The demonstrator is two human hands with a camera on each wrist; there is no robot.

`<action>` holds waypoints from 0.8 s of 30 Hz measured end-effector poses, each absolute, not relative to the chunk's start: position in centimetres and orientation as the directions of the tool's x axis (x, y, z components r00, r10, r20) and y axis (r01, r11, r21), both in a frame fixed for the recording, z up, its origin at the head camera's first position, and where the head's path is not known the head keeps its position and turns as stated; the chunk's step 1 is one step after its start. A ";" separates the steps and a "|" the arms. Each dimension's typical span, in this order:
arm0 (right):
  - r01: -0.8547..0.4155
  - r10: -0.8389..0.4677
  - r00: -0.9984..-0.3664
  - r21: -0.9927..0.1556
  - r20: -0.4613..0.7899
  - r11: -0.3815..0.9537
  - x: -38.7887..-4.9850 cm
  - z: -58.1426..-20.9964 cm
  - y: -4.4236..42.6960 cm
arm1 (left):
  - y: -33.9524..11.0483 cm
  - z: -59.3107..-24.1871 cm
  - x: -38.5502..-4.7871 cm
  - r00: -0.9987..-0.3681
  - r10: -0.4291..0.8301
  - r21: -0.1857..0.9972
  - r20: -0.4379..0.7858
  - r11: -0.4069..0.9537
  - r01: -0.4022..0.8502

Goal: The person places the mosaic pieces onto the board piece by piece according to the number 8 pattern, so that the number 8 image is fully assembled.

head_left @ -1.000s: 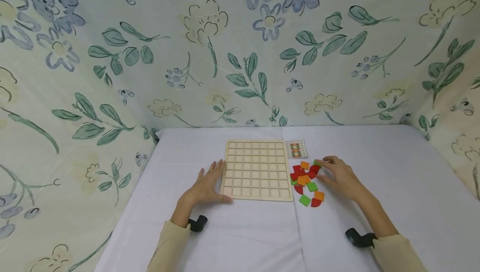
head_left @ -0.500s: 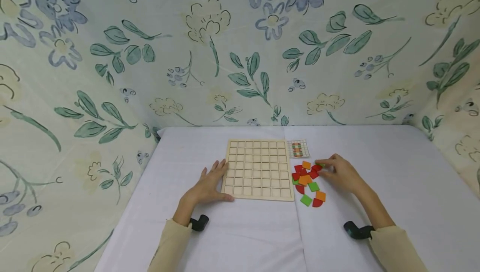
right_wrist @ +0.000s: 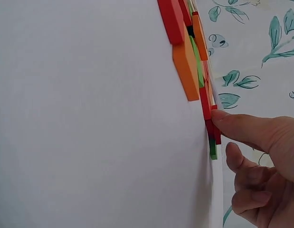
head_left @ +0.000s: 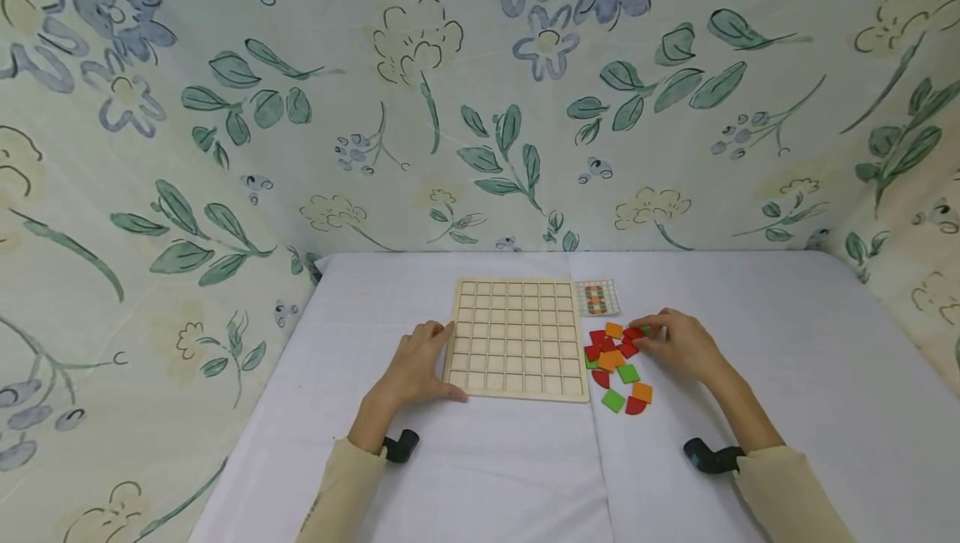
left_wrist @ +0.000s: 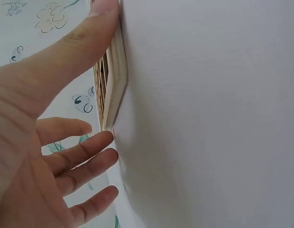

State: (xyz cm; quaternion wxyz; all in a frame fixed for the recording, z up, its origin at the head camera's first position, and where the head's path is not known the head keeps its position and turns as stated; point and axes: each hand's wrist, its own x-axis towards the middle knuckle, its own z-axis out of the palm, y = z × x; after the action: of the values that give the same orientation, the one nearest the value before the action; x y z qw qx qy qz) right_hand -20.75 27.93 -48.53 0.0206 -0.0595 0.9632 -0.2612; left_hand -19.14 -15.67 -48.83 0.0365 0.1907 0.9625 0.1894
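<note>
The left hand [head_left: 416,366] rests at the left side of the wooden grid board [head_left: 517,343], thumb at its near left corner and a fingertip against its left edge. In the left wrist view, the thumb of the left hand [left_wrist: 56,118] touches the board's rim [left_wrist: 119,71]; the other fingers are spread. The right hand [head_left: 684,346] has thumb and index finger at the far right of the loose tiles, touching a red tile [head_left: 634,333]. In the right wrist view, the thumb of the right hand [right_wrist: 265,161] meets a red tile [right_wrist: 216,130], above a green tile [right_wrist: 213,149].
A small pattern card [head_left: 597,298] lies beside the board's far right corner. Several red, orange [head_left: 611,360] and green [head_left: 613,401] tiles lie along the board's right side, some overlapping. White cloth covers the table [head_left: 525,468], with floral fabric [head_left: 465,93] behind.
The left fingers have drawn closer together and bend more at the board's edge. The right fingertips have shifted slightly over the tiles; a red tile and the green one beside it lie differently.
</note>
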 end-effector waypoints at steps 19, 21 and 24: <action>-0.044 -0.070 -0.997 -0.552 -0.025 0.833 -20.6 -49.0 28.0 | -16.0 -49.1 -19.2 -0.911 0.392 0.479 -0.131 0.829 0.288; -0.040 -0.068 -0.997 -0.557 -0.029 0.829 -20.6 -49.1 28.0 | -16.1 -49.1 -19.2 -0.909 0.393 0.477 -0.137 0.830 0.288; -0.035 -0.061 -0.998 -0.560 -0.029 0.828 -20.6 -49.1 28.0 | -16.1 -49.1 -19.2 -0.912 0.390 0.464 -0.129 0.836 0.292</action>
State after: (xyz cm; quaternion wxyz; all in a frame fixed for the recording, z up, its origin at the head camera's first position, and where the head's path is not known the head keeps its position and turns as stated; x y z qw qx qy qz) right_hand -20.64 27.97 -49.12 0.0229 -0.0251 0.9557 -0.2922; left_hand -19.23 -16.09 -49.14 0.1100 0.1792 0.9518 0.2233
